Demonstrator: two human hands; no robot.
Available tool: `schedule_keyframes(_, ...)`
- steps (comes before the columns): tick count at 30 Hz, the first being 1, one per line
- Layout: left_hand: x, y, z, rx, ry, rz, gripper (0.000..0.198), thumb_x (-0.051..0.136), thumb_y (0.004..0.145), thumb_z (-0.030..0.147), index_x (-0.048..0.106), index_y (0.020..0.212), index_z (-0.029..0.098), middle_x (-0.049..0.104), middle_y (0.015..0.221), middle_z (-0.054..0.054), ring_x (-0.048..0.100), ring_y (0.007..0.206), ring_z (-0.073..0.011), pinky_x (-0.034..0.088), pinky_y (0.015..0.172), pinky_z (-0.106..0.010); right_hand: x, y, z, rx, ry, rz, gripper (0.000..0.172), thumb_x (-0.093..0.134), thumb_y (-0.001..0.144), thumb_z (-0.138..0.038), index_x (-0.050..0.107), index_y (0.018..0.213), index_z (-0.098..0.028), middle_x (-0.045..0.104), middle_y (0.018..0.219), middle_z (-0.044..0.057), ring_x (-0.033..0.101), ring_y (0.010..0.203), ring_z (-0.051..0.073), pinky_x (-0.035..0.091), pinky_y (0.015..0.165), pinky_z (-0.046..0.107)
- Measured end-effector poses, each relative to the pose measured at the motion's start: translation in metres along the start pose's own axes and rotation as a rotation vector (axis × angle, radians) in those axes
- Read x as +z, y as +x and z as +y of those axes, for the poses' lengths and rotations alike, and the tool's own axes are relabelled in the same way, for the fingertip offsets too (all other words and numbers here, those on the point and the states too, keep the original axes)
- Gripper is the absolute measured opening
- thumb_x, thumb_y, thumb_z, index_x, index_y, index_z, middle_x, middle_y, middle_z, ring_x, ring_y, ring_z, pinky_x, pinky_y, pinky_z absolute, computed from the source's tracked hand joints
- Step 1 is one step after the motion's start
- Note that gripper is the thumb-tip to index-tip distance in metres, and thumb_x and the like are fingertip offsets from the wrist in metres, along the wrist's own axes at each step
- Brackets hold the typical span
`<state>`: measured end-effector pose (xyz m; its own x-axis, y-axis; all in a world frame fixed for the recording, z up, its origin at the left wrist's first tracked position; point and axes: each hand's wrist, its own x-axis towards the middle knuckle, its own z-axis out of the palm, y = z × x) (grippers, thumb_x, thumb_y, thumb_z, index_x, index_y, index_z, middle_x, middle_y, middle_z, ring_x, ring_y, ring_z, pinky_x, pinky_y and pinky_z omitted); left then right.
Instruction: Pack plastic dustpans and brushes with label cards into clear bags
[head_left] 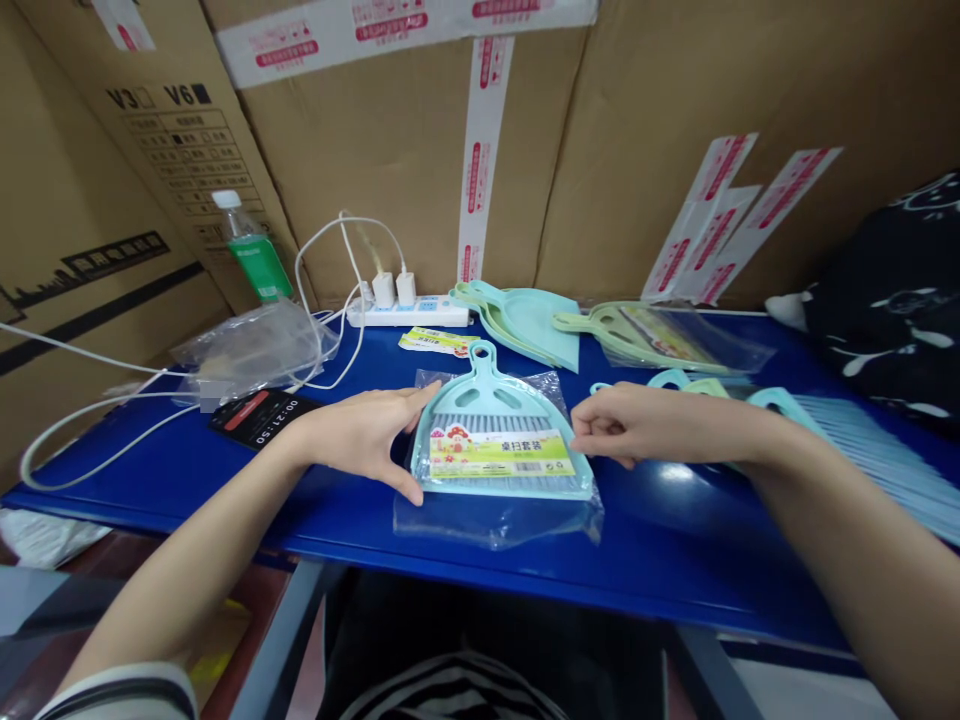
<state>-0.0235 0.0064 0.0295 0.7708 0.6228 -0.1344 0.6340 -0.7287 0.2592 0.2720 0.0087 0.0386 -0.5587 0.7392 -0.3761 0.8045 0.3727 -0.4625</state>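
In front of me lies a light blue dustpan and brush set (487,400) in a clear plastic bag (495,522), its handle pointing away. A yellow-green label card (499,456) covers part of the brush bristles. My left hand (371,435) is at the set's left edge, thumb stretched to the near corner and fingers apart, touching the side. At the right edge, my right hand (619,425) has its fingers curled together close to the bag. Whatever those fingers may pinch is hidden.
Behind stand stacked dustpans (532,315), a bagged green set (660,335), loose label cards (439,342) and a power strip (412,312) with cables. Blue brushes (885,450) lie right. A phone (259,418), crumpled plastic (259,350) and a bottle (255,250) are left.
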Motion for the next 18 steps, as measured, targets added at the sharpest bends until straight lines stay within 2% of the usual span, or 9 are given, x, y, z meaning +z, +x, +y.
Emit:
schedule_keyframes(2,0.0005,-0.0015,0.0023,-0.025,0.082,-0.019,0.105,0.070,0.069,0.058,0.015,0.149,0.016,0.057,0.120,-0.014,0.053,0.115,-0.0295,0.042,0.090,-0.033,-0.0001,-0.0010,-0.0002,-0.012,0.005,-0.010,0.046,0.048,0.078,-0.059,0.042,0.051,-0.023,0.054,0.052,0.001,0.048,0.050,0.013,0.035,0.050,0.028)
schedule_keyframes(4,0.0015,-0.0021,0.0040,-0.059,0.154,-0.030,0.099,0.066,0.074,0.054,0.015,0.149,0.013,0.052,0.126,-0.017,0.054,0.114,-0.0300,0.043,0.089,-0.033,0.0002,-0.0017,-0.0001,-0.021,0.008,-0.020,0.048,0.047,0.078,-0.063,0.044,0.052,-0.022,0.055,0.052,0.001,0.048,0.050,0.014,0.035,0.050,0.028)
schedule_keyframes(10,0.0044,0.0010,0.0030,-0.066,0.240,0.029,0.080,0.057,0.079,0.044,0.026,0.146,0.011,0.055,0.112,-0.012,0.062,0.088,-0.0218,0.046,0.077,-0.029,0.0031,0.0007,0.0032,-0.029,-0.022,0.006,0.039,0.059,0.070,-0.058,0.048,0.058,-0.023,0.054,0.056,-0.001,0.048,0.052,0.014,0.035,0.050,0.028)
schedule_keyframes(14,0.0036,0.0034,0.0034,-0.072,0.267,0.036,0.074,0.055,0.081,0.043,0.032,0.143,0.010,0.057,0.108,-0.012,0.063,0.083,-0.0206,0.047,0.075,-0.029,0.0036,0.0026,0.0031,0.001,-0.042,0.035,0.037,0.060,0.071,-0.054,0.046,0.058,-0.023,0.050,0.056,-0.001,0.045,0.053,0.014,0.033,0.050,0.028)
schedule_keyframes(18,0.0019,0.0024,0.0056,-0.086,0.259,0.024,0.071,0.056,0.081,0.041,0.034,0.142,0.012,0.058,0.114,-0.014,0.064,0.085,-0.0225,0.048,0.074,-0.030,0.0026,0.0013,-0.0013,-0.050,-0.058,0.053,0.035,0.059,0.074,-0.049,0.040,0.059,-0.023,0.048,0.056,-0.003,0.043,0.053,0.013,0.031,0.051,0.028)
